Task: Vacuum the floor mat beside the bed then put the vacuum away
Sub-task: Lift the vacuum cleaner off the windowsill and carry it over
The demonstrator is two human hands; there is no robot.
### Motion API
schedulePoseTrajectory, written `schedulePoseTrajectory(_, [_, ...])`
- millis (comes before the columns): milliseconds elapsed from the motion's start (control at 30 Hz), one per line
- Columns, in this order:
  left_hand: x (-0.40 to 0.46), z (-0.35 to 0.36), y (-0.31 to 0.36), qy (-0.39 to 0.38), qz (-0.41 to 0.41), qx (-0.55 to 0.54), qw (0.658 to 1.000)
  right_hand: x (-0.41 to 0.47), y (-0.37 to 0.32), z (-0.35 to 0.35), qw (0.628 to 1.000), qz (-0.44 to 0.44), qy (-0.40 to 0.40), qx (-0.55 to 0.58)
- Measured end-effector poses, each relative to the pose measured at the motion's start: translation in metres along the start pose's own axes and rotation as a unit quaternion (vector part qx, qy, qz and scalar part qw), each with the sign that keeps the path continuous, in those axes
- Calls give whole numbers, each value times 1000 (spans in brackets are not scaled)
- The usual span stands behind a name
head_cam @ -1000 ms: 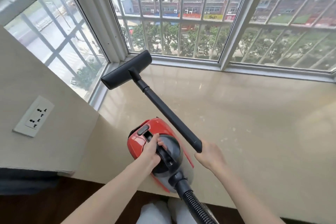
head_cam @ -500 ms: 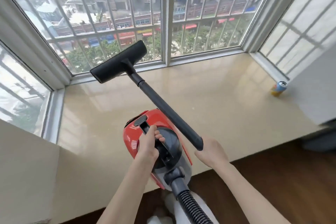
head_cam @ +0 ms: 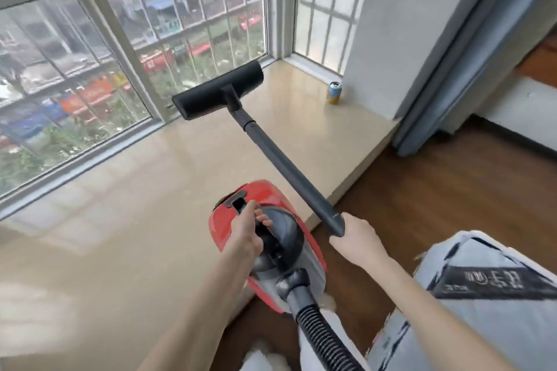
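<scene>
While left hand (head_cam: pixel 245 238) grips vacuum (head_cam: pixel 271 238) handle, right hand (head_cam: pixel 358 239) holds wand (head_cam: pixel 286 163).

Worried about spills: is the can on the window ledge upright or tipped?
Upright: the can stands on its base on the ledge, top rim facing up.

- A home bedroom: a barred bay window (head_cam: pixel 187 39) over a beige stone sill (head_cam: pixel 120 205).
- Wood floor (head_cam: pixel 452 190), grey curtain (head_cam: pixel 470 48), drink can (head_cam: pixel 334 93) on the sill.
</scene>
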State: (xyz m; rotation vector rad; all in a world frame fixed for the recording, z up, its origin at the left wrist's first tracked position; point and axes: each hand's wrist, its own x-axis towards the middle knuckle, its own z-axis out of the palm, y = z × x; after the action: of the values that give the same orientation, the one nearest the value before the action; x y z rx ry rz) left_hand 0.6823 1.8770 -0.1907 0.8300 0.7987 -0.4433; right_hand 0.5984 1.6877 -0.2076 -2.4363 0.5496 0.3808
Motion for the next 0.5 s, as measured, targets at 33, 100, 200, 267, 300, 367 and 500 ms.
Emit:
schedulePoseTrajectory(33, [2,11,-9,-7,-13,10,1000,-1,13,-7,1000,11,5,1])
schedulePoseTrajectory(100, [4,34,-29,-16,-34,28,999,-2,39,-20,999,33,15,-7])
schedulePoseTrajectory(200, [7,73,-64,-23,-53,63,996,-2,78,-43,997,67,30,-17])
schedulePoseTrajectory(267, [10,101,-89,-30,-71,90,993,-2,104,-58,996,83,37,-18])
schedulePoseTrajectory(300, [12,114,-101,-34,-81,101,991,-1,118,-65,995,91,38,-22])
schedulePoseTrajectory(367, [17,138,-122,-41,-95,122,987,-1,143,-78,993,111,38,-26])
schedulePoseTrajectory(500, [34,190,-164,-67,-124,155,978,2,194,-104,987,153,46,-13])
